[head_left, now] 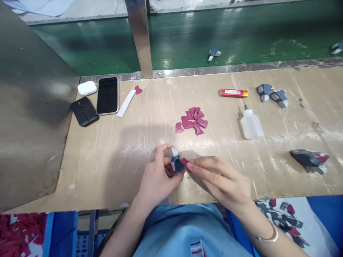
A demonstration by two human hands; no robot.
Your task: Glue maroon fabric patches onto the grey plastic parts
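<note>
My left hand (158,175) is closed round a small dark blue and grey plastic part (177,165), held just above the table near its front edge. Between the fingertips of my right hand (225,178) is a small dark red plastic piece (185,163), at the right side of the blue part. Whether the two pieces touch, I cannot tell. Beyond my hands lies a loose pile of similar red pieces (193,119). A clear squeeze bottle (252,125) with a thin needle tip stands to the right of the pile.
A phone (107,95), white case (87,87), black box (84,111) and white strip (126,103) lie left. A red box (233,93) and blue-grey parts (272,95) lie right, with a part bearing red (311,160). Bins sit below; a green belt (182,43) runs behind.
</note>
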